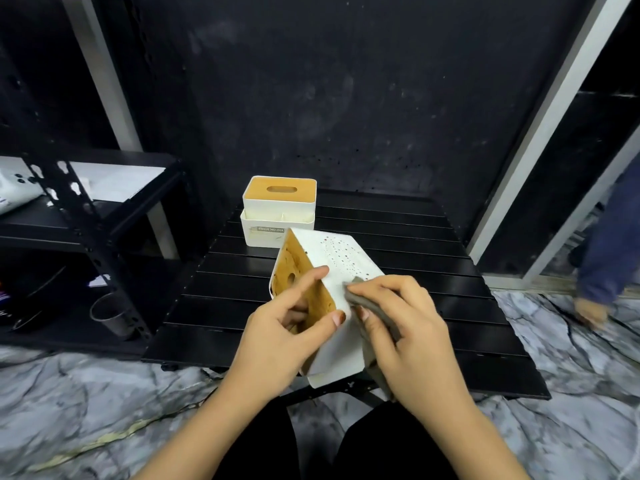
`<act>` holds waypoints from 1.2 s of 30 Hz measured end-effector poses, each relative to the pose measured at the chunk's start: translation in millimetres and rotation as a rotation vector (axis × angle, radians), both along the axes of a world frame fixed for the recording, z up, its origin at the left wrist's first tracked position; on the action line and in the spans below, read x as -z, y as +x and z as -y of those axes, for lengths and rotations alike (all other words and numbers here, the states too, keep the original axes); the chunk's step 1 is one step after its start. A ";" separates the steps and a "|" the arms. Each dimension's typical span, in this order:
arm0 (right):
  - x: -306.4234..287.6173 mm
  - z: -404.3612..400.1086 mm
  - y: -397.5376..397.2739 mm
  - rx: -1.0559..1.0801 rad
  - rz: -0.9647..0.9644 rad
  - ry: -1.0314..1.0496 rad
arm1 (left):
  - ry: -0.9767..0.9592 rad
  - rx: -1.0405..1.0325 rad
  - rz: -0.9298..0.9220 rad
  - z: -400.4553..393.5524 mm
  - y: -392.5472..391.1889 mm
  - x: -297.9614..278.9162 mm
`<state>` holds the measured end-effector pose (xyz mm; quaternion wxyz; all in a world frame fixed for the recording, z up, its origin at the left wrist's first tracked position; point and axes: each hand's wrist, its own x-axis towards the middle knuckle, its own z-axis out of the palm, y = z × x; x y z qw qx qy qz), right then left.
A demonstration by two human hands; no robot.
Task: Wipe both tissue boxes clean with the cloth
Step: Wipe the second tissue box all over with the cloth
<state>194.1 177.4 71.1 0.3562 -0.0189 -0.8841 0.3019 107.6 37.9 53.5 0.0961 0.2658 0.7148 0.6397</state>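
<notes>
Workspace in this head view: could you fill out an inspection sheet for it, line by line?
Surface: black slatted table, low over a marble-patterned floor.
Job's things: held tissue box, tilted, dark specks on its white side; second tissue box standing at the table's far edge; grey cloth.
Clutter: nothing seen on the table.
Hands: left hand grips the held box; right hand presses the cloth on it.
Cables: nothing seen.
Surroundings: black shelf rack at left, metal cup below it; another person at right.
</notes>
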 end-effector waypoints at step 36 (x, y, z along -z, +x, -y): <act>-5.8 -9.5 12.4 0.004 0.098 0.023 | 0.104 0.038 0.056 -3.0 8.0 5.3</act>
